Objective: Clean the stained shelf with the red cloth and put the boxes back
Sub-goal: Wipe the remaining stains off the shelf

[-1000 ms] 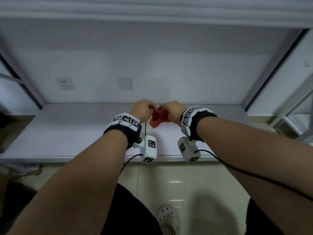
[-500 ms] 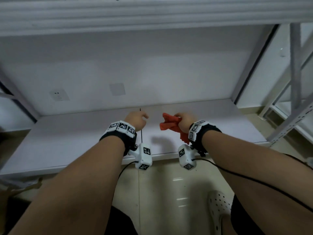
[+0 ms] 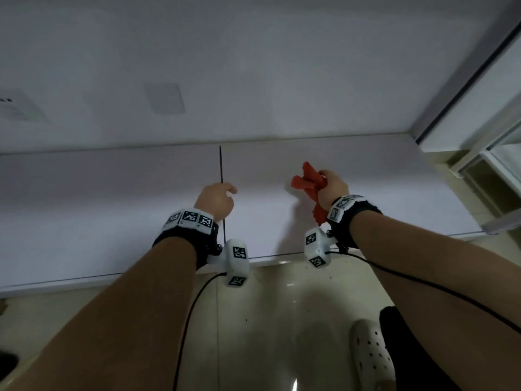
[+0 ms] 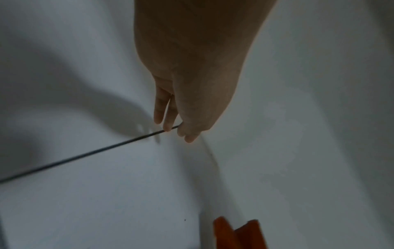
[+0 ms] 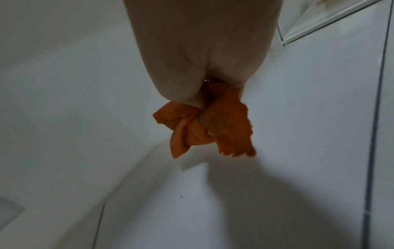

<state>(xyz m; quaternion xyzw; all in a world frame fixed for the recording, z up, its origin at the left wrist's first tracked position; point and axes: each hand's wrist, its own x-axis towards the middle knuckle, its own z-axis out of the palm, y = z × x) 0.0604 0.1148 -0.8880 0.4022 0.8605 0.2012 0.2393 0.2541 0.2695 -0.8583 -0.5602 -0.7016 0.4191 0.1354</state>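
The white shelf (image 3: 112, 198) runs across the head view, with a thin dark seam (image 3: 220, 165) down its middle. My right hand (image 3: 331, 184) grips the bunched red cloth (image 3: 307, 180) above the shelf's right half; the cloth (image 5: 204, 124) sticks out past the curled fingers in the right wrist view. My left hand (image 3: 218, 200) hovers over the seam with fingers loosely bent and holds nothing; its fingers (image 4: 168, 116) hang just above the seam (image 4: 85, 153). A corner of the cloth (image 4: 238, 234) shows at the bottom of the left wrist view. No boxes are in view.
A white back wall (image 3: 253, 66) closes the shelf behind, with a socket plate (image 3: 17, 105) at the left and a blank plate (image 3: 165, 98). A grey upright (image 3: 462, 86) stands at the right end. Tiled floor (image 3: 282, 320) and a white shoe (image 3: 372, 356) lie below.
The hands have come apart: the left let go of the cloth and the right carried it off to the right. The view has swung right and closer to the shelf.
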